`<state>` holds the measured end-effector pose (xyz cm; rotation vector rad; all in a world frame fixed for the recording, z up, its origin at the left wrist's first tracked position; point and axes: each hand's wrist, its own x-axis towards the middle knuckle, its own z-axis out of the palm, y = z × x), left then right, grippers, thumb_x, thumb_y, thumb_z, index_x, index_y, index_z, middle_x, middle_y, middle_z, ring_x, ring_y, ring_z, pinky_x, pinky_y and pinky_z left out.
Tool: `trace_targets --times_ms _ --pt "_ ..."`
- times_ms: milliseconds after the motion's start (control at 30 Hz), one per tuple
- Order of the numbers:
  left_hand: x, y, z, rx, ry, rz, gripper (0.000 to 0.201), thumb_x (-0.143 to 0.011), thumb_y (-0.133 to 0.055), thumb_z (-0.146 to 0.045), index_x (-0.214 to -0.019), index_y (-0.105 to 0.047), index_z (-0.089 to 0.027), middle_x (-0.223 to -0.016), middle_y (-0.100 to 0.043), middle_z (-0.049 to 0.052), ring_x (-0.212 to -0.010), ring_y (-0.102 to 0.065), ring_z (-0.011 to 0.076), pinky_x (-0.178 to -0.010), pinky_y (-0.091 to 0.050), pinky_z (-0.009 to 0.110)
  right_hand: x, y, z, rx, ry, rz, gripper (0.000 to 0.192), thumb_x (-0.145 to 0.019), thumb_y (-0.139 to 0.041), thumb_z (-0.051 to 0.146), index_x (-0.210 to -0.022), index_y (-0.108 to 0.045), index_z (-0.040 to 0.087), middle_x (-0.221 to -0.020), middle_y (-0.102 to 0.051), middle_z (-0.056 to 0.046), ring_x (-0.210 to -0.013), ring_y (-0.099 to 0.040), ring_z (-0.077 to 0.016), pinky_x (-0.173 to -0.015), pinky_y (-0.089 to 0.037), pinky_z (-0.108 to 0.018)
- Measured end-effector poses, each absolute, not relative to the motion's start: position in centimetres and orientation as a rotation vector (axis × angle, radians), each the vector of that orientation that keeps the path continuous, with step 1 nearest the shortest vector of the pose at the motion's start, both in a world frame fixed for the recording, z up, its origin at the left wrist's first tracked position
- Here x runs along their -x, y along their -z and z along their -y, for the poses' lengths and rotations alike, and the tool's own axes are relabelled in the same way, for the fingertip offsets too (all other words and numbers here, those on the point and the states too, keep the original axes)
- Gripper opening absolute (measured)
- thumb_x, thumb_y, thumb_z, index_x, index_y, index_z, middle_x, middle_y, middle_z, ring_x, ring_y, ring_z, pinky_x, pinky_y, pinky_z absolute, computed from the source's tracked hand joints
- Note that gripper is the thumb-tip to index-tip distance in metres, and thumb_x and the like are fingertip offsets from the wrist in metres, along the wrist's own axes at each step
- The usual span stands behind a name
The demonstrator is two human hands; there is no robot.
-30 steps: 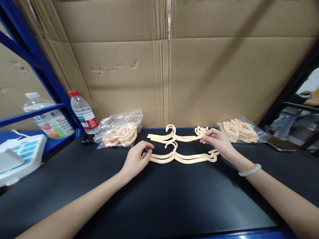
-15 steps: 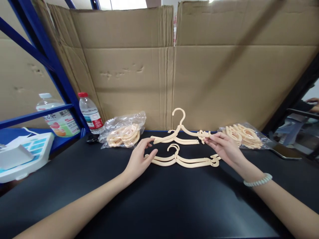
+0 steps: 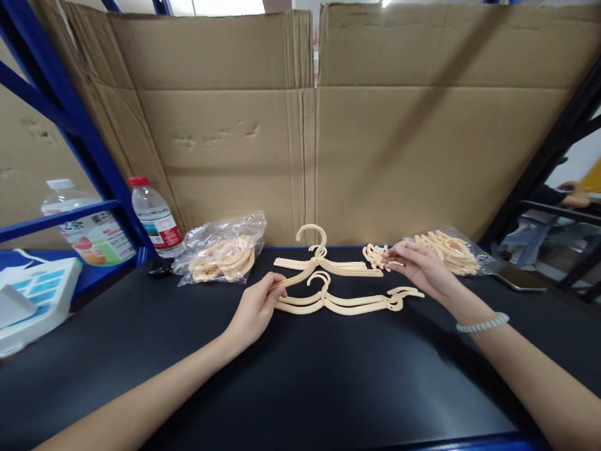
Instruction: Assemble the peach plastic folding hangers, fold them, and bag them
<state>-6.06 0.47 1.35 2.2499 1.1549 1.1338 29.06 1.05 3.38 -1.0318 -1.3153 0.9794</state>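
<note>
Your left hand (image 3: 256, 308) and right hand (image 3: 417, 268) pinch opposite ends of a cream plastic hanger (image 3: 323, 262) at frame centre; it looks light, thin and springy, so hold the arm tips gently.

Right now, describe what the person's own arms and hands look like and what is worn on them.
Both forearms are bare, with no sleeves in view and no gloves. The left hand shows no ring, watch or band. The right hand is also bare, but its wrist carries a pale mint-white spiral coil bracelet, like a stretchy hair tie. Nails look short and unpainted, as far as can be seen.
</note>
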Motion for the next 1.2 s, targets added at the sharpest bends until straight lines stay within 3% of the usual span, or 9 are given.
trace_targets --times_ms 167,267,467,867,1200 --pt "6.0 -1.1 -0.5 -2.238 -1.124 -1.172 0.015 -0.091 -0.042 -0.029 -0.091 -0.054 -0.02 -0.071 -0.059 -0.001 -0.066 -0.059 0.0148 -0.063 -0.047 0.025 -32.1 -2.4 -2.7 1.391 -0.224 1.603 0.018 -0.077 -0.061 0.038 -0.074 -0.063 0.02 -0.073 -0.068 -0.006 -0.071 -0.065 -0.0226 -0.071 -0.053 -0.039" --pt "6.0 -0.9 -0.5 -2.234 -1.119 -1.178 0.014 -0.091 -0.042 -0.028 -0.093 -0.054 -0.02 -0.071 -0.059 -0.001 -0.066 -0.059 0.0147 -0.063 -0.047 0.025 -32.6 -1.4 -3.4 1.474 0.077 1.908 0.016 -0.08 -0.054 0.028 -0.084 -0.067 0.02 -0.083 -0.071 -0.008 -0.078 -0.065 -0.0255 -0.074 -0.052 -0.041" --pt "5.9 -1.0 -0.4 -2.238 -1.116 -1.173 0.015 -0.091 -0.043 -0.029 -0.093 -0.054 -0.02 -0.072 -0.059 -0.001 -0.066 -0.059 0.0146 -0.062 -0.046 0.025 -31.8 0.0 -4.8 1.42 0.198 2.198 0.029 -0.081 -0.055 0.017 -0.108 -0.066 0.021 -0.108 -0.068 -0.01 -0.107 -0.058 -0.029 -0.09 -0.047 -0.045" --pt "5.8 -1.2 -0.2 -2.239 -1.123 -1.207 0.018 -0.091 -0.042 -0.032 -0.093 -0.055 -0.019 -0.074 -0.061 0.0 -0.068 -0.059 0.0148 -0.064 -0.046 0.025 -32.1 0.4 -5.4 1.414 0.242 2.251 0.021 -0.081 -0.059 0.013 -0.094 -0.071 0.022 -0.096 -0.072 -0.006 -0.093 -0.058 -0.0263 -0.081 -0.05 -0.041" --pt "5.8 -1.1 -0.3 -2.228 -1.138 -1.189 0.018 -0.091 -0.043 -0.032 -0.093 -0.055 -0.019 -0.074 -0.061 -0.001 -0.068 -0.06 0.0149 -0.065 -0.047 0.025 -32.2 0.5 -5.2 1.379 0.281 2.233 0.017 -0.088 -0.051 0.019 -0.086 -0.067 0.02 -0.097 -0.062 -0.01 -0.092 -0.056 -0.0251 -0.081 -0.047 -0.04"
